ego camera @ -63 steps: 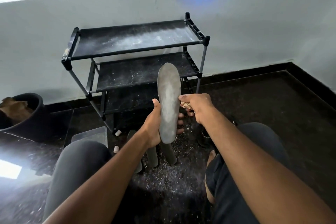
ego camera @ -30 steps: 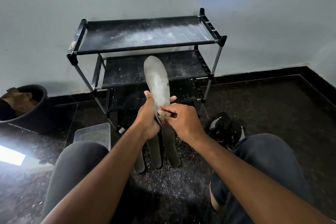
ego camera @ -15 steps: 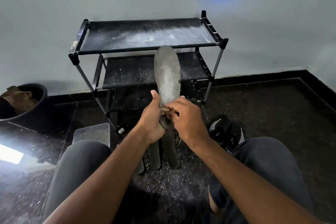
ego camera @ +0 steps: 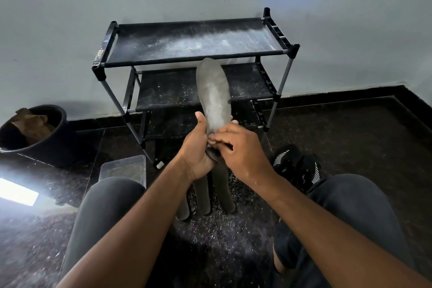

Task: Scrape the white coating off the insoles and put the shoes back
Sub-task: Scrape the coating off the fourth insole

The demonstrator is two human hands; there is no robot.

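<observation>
Right hand [ego camera: 242,149], pinching a small scraper, drops from insole [ego camera: 214,98] edge to heel; left hand [ego camera: 198,149] grips it. Scraping ongoing.

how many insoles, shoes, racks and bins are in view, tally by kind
insoles: 4, one held upright and three on the floor
black shoes: 2
shoe rack: 1
black bucket: 1
clear plastic tub: 1
total: 9
</observation>
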